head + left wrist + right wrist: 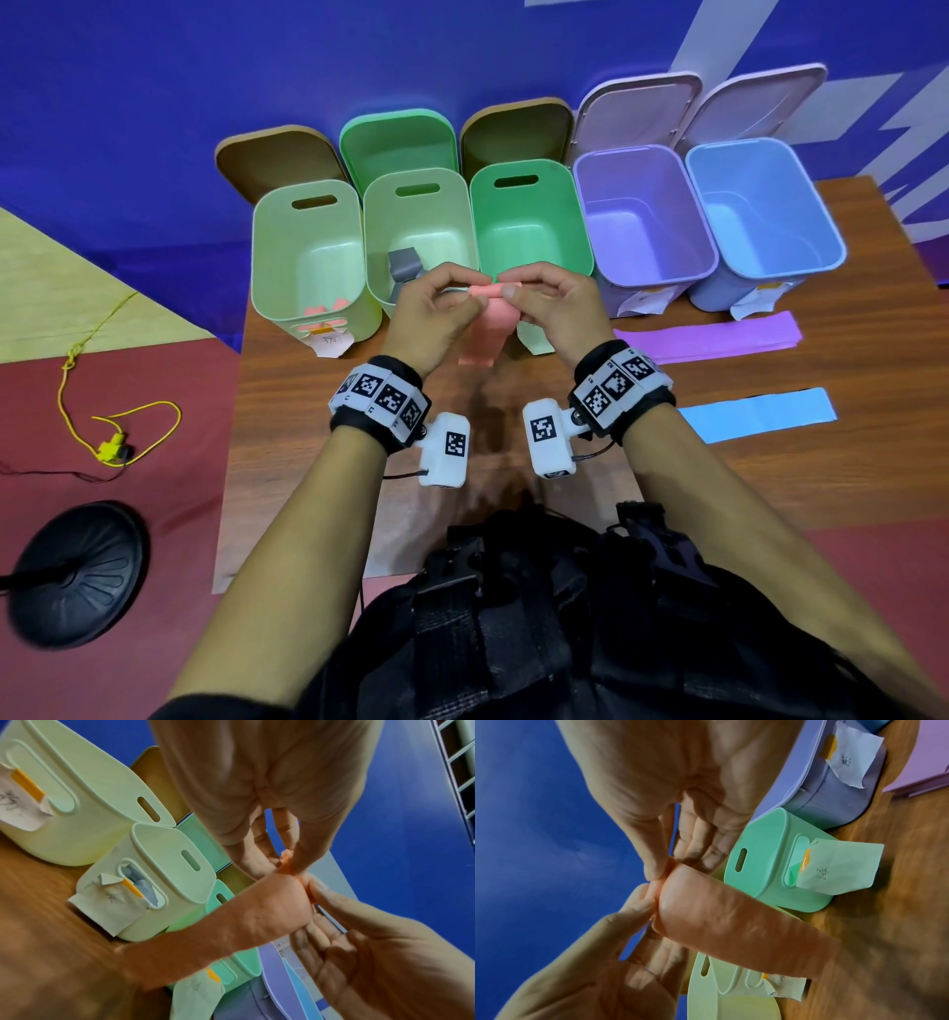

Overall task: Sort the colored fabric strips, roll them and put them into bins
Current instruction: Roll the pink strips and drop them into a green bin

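Note:
A pink fabric strip (488, 329) hangs from both hands, raised in front of the bins, its top end curled into a small roll. My left hand (441, 308) pinches the roll's left end and my right hand (544, 303) pinches its right end. The wrist views show the same pink strip (231, 925) (726, 923) trailing down toward the table, pinched between thumbs and fingers. Pink rolls (323, 311) lie in the leftmost pale green bin (272, 257). A grey piece (403, 267) sits in the second bin (380, 226).
A green bin (580, 216), a purple bin (698, 216) and a blue bin (821, 216) line the back of the wooden table (308, 411). A purple strip (719, 342) and a blue strip (760, 413) lie flat at right. A black round base (77, 570) and a yellow cord (123, 442) lie on the floor at left.

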`<state>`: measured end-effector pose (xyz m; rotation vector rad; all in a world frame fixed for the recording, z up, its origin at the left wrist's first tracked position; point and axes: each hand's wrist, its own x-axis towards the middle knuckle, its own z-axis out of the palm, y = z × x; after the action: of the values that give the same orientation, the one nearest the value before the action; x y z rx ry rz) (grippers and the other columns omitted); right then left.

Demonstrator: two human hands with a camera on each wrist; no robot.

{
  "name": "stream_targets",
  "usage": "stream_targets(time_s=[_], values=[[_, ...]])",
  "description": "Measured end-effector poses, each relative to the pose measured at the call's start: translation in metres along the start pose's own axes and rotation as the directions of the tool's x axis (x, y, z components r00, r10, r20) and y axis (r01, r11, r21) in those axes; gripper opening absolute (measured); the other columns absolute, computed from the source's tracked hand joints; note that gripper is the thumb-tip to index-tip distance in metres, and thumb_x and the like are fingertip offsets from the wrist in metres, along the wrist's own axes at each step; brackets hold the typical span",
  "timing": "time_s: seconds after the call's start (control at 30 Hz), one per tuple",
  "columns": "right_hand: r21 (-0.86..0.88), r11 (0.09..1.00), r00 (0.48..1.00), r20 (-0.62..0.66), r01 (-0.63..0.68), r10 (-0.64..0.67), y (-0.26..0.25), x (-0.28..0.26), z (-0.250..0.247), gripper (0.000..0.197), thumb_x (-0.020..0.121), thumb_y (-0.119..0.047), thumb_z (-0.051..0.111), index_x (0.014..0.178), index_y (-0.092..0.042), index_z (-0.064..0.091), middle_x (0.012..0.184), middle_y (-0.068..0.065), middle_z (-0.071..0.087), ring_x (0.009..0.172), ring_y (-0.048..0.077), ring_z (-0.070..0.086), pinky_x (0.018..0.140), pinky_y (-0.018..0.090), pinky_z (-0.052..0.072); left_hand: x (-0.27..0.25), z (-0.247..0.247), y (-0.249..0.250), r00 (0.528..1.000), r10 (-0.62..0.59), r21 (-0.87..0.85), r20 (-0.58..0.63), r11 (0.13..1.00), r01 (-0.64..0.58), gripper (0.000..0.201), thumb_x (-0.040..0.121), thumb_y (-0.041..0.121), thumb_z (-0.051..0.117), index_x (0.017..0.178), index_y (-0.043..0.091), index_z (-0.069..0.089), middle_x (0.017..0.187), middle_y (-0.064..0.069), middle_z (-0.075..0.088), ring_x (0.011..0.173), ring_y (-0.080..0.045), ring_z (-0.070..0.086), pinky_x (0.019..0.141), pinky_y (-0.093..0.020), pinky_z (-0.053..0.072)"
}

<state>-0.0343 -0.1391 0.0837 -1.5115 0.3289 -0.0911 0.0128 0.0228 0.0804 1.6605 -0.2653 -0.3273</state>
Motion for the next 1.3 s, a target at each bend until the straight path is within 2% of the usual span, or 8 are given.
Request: stream_targets(time_s=[0.2, 0.27, 0.43, 0.57, 0.73, 0.93, 1.1, 1.3], values=[[-0.001, 1.0, 1.0, 0.017, 0.014, -0.014, -0.0003, -0.0035, -0.0012, 0.016, 0.084, 0.005, 0.071, 0.092, -0.009, 0.073, 0.084, 0.001, 0.074, 0.078, 0.01, 0.07, 0.078, 0.021, 0.055, 0.0027, -0.0008, -0.0022, 0.999, -0.038, -0.026, -0.025, 0.999, 0.037, 0.011, 0.086, 0.015, 0.074, 0.096, 0.019, 0.07, 0.082, 0.004, 0.071, 0.084, -0.02, 0.067, 0.089, -0.046, 0.054], [-0.016, 1.0, 1.0, 0.024, 0.019, -0.019, 0.0003, -0.0036, -0.0017, 0.02, 0.084, 0.005, 0.072, 0.096, -0.011, 0.073, 0.089, -0.001, 0.075, 0.083, 0.009, 0.07, 0.083, 0.022, 0.055, 0.0028, -0.0017, -0.0027, 0.999, -0.004, 0.025, -0.037, 1.0, 0.005, 0.009, 0.084, 0.016, 0.076, 0.09, 0.02, 0.072, 0.087, 0.003, 0.072, 0.089, -0.02, 0.067, 0.091, -0.044, 0.055], [0.014, 1.0, 1.0, 0.018, -0.016, 0.015, 0.002, -0.0024, -0.0002, 0.013, 0.088, -0.009, 0.073, 0.097, -0.019, 0.073, 0.094, 0.008, 0.072, 0.089, 0.02, 0.066, 0.094, 0.049, 0.053, 0.0006, 0.0001, 0.001, 1.0, -0.01, -0.017, -0.017, 1.0, 0.009, 0.014, 0.085, 0.002, 0.073, 0.093, 0.013, 0.069, 0.087, 0.001, 0.072, 0.08, -0.012, 0.068, 0.081, -0.029, 0.056], [-0.001, 1.0, 1.0, -0.006, 0.026, -0.026, -0.0014, -0.0017, -0.0005, 0.01, 0.085, -0.004, 0.075, 0.089, -0.013, 0.074, 0.083, 0.003, 0.073, 0.078, 0.014, 0.068, 0.082, 0.034, 0.056, 0.0012, 0.0013, 0.0004, 0.999, -0.022, -0.026, -0.036, 0.999, 0.021, 0.014, 0.086, 0.008, 0.073, 0.098, 0.013, 0.068, 0.091, 0.001, 0.069, 0.084, -0.009, 0.065, 0.082, -0.027, 0.053], [0.012, 1.0, 1.0, 0.007, 0.011, -0.011, -0.0035, -0.0021, 0.0, 0.016, 0.083, 0.001, 0.074, 0.093, -0.011, 0.072, 0.089, 0.017, 0.075, 0.081, 0.021, 0.071, 0.083, 0.038, 0.057, 0.0032, 0.0023, -0.0002, 0.999, -0.033, -0.041, -0.024, 0.999, 0.032, 0.006, 0.088, 0.008, 0.07, 0.092, 0.012, 0.069, 0.087, -0.01, 0.072, 0.083, -0.02, 0.068, 0.085, -0.042, 0.055], [0.02, 1.0, 1.0, -0.009, -0.004, 0.004, 0.001, -0.0008, -0.0011, 0.012, 0.088, -0.004, 0.072, 0.098, -0.009, 0.073, 0.092, 0.009, 0.072, 0.089, 0.019, 0.068, 0.094, 0.045, 0.055, 0.0007, 0.0022, 0.0041, 1.0, -0.019, -0.038, -0.014, 0.999, 0.018, 0.018, 0.085, -0.003, 0.071, 0.096, 0.011, 0.069, 0.086, 0.005, 0.073, 0.08, -0.009, 0.069, 0.078, -0.023, 0.054], [0.01, 0.999, 0.999, -0.014, 0.031, -0.031, -0.0002, -0.0021, -0.0024, 0.013, 0.082, -0.003, 0.077, 0.086, -0.015, 0.074, 0.088, 0.007, 0.076, 0.085, 0.02, 0.071, 0.089, 0.039, 0.057, 0.0, 0.0047, 0.0006, 0.998, -0.062, -0.064, -0.022, 0.996, 0.061, 0.007, 0.089, 0.009, 0.071, 0.093, 0.015, 0.069, 0.091, -0.011, 0.07, 0.086, -0.018, 0.065, 0.088, -0.04, 0.053], [0.062, 0.998, 1.0, -0.011, 0.0, 0.001, 0.0003, -0.0042, -0.001, 0.013, 0.088, -0.002, 0.071, 0.101, -0.004, 0.071, 0.094, 0.008, 0.072, 0.086, 0.016, 0.068, 0.084, 0.033, 0.056, 0.0013, 0.0037, 0.0019, 0.998, -0.053, -0.027, -0.03, 0.998, 0.052, 0.012, 0.082, 0.016, 0.073, 0.088, 0.027, 0.073, 0.096, -0.013, 0.074, 0.097, -0.031, 0.069, 0.094, -0.046, 0.055]])
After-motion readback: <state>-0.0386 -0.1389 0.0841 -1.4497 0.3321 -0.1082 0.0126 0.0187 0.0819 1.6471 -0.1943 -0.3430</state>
